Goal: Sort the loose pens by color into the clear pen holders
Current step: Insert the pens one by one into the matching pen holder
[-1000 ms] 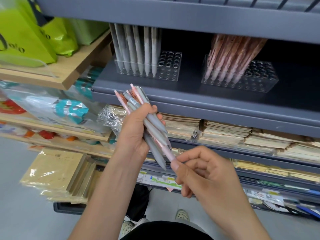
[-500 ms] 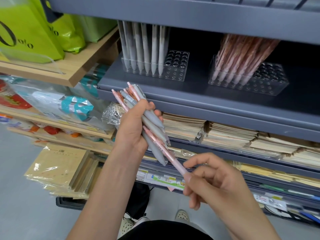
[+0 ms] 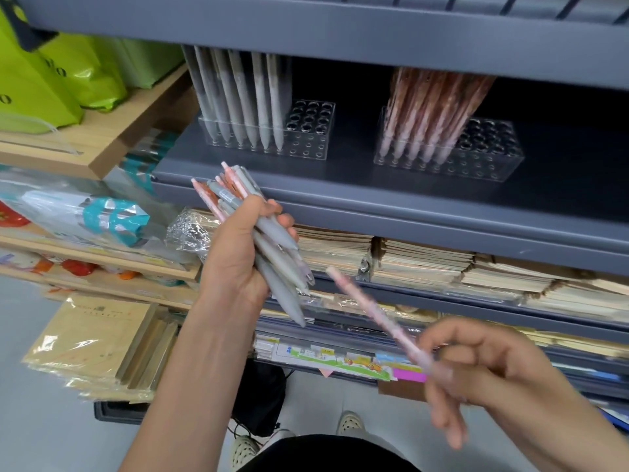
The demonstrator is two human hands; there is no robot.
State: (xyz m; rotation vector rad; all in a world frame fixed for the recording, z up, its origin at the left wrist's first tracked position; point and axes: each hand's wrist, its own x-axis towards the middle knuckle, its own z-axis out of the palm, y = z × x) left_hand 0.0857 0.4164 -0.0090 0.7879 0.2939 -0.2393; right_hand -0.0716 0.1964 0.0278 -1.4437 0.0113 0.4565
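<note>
The right hand (image 3: pixel 493 373), pinching the pink pen (image 3: pixel 377 321), should seat it tip-down in the pink holder (image 3: pixel 476 155) while the left hand (image 3: pixel 238 264) clamps the bundle (image 3: pixel 272 253).

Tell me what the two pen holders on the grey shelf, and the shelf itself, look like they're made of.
Left pen holder and right pen holder: clear hard plastic, probably acrylic. The pen tips and the shelf show through the walls, and the edges glint.
Grey shelf: likely painted sheet metal with a matte finish, judging by its thin folded front lip and even colour.
</note>
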